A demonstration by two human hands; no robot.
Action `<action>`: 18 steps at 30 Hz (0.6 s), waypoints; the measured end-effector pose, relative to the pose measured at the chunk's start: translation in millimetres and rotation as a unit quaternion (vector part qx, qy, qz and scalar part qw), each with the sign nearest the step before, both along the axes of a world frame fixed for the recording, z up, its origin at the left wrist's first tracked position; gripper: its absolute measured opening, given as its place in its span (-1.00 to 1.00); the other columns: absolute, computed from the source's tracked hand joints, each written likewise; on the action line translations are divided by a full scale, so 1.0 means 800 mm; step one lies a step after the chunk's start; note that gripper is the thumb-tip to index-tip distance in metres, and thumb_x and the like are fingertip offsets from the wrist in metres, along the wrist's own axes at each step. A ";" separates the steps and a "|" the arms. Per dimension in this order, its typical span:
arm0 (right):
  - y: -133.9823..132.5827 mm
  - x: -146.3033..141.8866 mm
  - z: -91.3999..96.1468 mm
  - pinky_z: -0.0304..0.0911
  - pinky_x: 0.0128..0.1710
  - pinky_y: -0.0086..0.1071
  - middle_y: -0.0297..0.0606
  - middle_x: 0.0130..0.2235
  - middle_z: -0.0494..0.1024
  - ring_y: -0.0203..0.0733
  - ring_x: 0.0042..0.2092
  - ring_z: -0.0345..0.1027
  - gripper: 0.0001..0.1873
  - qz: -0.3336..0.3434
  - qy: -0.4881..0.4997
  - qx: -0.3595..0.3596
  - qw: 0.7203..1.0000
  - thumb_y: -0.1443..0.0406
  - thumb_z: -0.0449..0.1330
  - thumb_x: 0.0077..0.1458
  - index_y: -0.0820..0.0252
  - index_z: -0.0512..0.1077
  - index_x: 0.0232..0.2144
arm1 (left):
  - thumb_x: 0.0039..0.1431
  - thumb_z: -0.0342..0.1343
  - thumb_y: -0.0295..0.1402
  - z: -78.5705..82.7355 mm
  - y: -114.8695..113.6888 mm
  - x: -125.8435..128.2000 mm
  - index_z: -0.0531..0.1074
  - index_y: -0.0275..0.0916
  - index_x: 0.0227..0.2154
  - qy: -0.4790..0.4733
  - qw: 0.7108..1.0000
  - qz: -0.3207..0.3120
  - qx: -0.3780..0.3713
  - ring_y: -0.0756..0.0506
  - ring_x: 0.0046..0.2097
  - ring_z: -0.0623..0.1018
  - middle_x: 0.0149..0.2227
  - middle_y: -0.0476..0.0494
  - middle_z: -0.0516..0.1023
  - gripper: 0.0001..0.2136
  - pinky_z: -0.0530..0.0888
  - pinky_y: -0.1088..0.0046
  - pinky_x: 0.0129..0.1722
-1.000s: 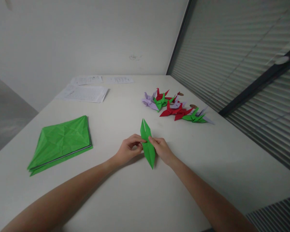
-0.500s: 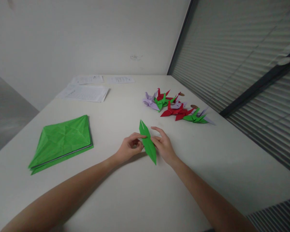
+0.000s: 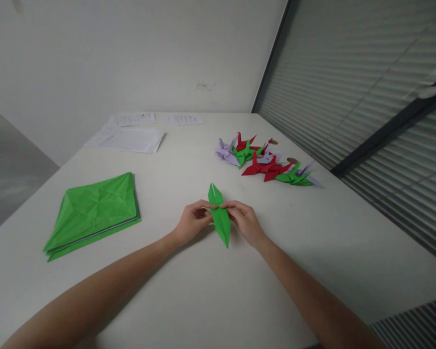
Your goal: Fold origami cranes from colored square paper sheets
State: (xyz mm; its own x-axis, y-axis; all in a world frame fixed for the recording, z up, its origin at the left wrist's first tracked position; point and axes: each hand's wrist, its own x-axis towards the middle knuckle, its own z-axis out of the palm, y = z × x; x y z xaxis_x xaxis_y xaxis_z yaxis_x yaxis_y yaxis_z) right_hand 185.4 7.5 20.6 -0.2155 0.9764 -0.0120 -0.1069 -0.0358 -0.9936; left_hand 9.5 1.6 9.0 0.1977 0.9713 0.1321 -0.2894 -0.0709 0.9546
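Observation:
A narrow, pointed piece of folded green paper (image 3: 220,220) lies on the white table (image 3: 203,291), its split tip pointing away from me. My left hand (image 3: 193,222) pinches its left edge near the middle. My right hand (image 3: 244,220) pinches the right edge at the same height, thumb and forefinger meeting on top of the paper. Both hands rest on the table.
A stack of green paper squares (image 3: 94,211) lies to the left. Several folded cranes (image 3: 263,162) in red, green and lilac sit at the back right. Printed white sheets (image 3: 129,138) lie at the far edge. A window with blinds (image 3: 366,97) runs along the right.
My right hand had opened and lifted its fingers; it has closed on the paper again. The folded piece has turned back from tilted to nearly straight.

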 end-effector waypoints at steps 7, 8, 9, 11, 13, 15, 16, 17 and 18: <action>0.002 0.002 -0.007 0.32 -0.30 -0.37 -0.30 -0.39 0.58 -0.26 -0.37 0.42 -0.75 0.029 0.009 0.005 1.000 0.17 0.33 -0.08 0.18 0.55 -0.34 | -0.13 0.40 -0.18 0.000 0.005 0.000 0.54 -0.31 -0.52 -0.002 0.999 0.033 -0.001 -0.01 -0.37 0.49 -0.43 -0.10 0.54 -0.73 0.44 0.44 -0.34; 0.002 0.002 -0.008 0.32 -0.30 -0.37 -0.30 -0.38 0.59 -0.25 -0.35 0.43 -0.73 0.034 0.019 0.002 0.999 0.16 0.34 -0.09 0.18 0.56 -0.33 | -0.13 0.39 -0.17 0.000 0.005 0.000 0.53 -0.31 -0.54 0.002 0.999 0.036 0.003 -0.01 -0.38 0.48 -0.45 -0.09 0.53 -0.72 0.43 0.44 -0.34; 0.003 0.002 -0.008 0.32 -0.29 -0.36 -0.30 -0.38 0.59 -0.25 -0.35 0.43 -0.72 0.035 0.027 -0.001 0.999 0.15 0.36 -0.11 0.17 0.56 -0.34 | -0.13 0.39 -0.17 0.000 0.005 0.000 0.52 -0.31 -0.56 0.005 0.999 0.037 0.007 0.00 -0.38 0.47 -0.46 -0.09 0.52 -0.71 0.43 0.45 -0.35; 0.003 0.001 -0.008 0.33 -0.28 -0.37 -0.31 -0.38 0.59 -0.26 -0.34 0.43 -0.72 0.026 0.033 -0.003 0.999 0.14 0.39 -0.15 0.16 0.56 -0.36 | -0.11 0.38 -0.17 0.000 0.005 0.000 0.51 -0.32 -0.57 0.014 0.999 0.036 0.012 0.01 -0.39 0.46 -0.46 -0.08 0.51 -0.71 0.42 0.45 -0.35; 0.002 -0.001 -0.007 0.33 -0.29 -0.38 -0.34 -0.40 0.58 -0.27 -0.36 0.41 -0.71 0.008 0.030 -0.007 0.999 0.14 0.42 -0.19 0.16 0.55 -0.41 | -0.08 0.36 -0.17 -0.001 0.003 0.001 0.50 -0.32 -0.56 0.026 0.999 0.031 0.019 0.01 -0.40 0.46 -0.46 -0.09 0.51 -0.71 0.41 0.45 -0.37; 0.002 -0.003 -0.005 0.33 -0.33 -0.39 -0.34 -0.43 0.56 -0.27 -0.40 0.40 -0.69 -0.009 0.029 -0.016 0.999 0.11 0.43 -0.22 0.17 0.53 -0.45 | -0.04 0.34 -0.16 -0.001 0.001 0.001 0.50 -0.33 -0.54 0.043 0.998 0.024 0.026 0.01 -0.41 0.46 -0.46 -0.10 0.50 -0.70 0.41 0.46 -0.39; 0.002 -0.004 -0.005 0.32 -0.36 -0.39 -0.35 -0.45 0.55 -0.27 -0.42 0.38 -0.67 -0.016 0.027 -0.020 0.999 0.09 0.44 -0.23 0.17 0.51 -0.47 | -0.03 0.33 -0.15 -0.001 0.000 0.001 0.50 -0.33 -0.53 0.052 0.998 0.021 0.025 0.00 -0.41 0.46 -0.46 -0.10 0.50 -0.70 0.41 0.46 -0.40; 0.002 -0.004 -0.005 0.31 -0.38 -0.39 -0.35 -0.47 0.54 -0.28 -0.43 0.37 -0.66 -0.021 0.025 -0.022 0.999 0.07 0.44 -0.24 0.17 0.50 -0.49 | -0.02 0.33 -0.15 -0.002 -0.001 0.001 0.50 -0.33 -0.50 0.058 0.998 0.018 0.021 0.00 -0.42 0.47 -0.46 -0.09 0.50 -0.70 0.42 0.46 -0.40; 0.002 -0.005 -0.005 0.30 -0.41 -0.40 -0.35 -0.48 0.53 -0.28 -0.45 0.36 -0.64 -0.026 0.021 -0.022 0.999 0.06 0.44 -0.25 0.18 0.49 -0.50 | -0.02 0.32 -0.14 -0.002 -0.001 0.001 0.49 -0.32 -0.47 0.063 0.998 0.017 0.015 0.00 -0.42 0.48 -0.46 -0.08 0.50 -0.70 0.43 0.46 -0.40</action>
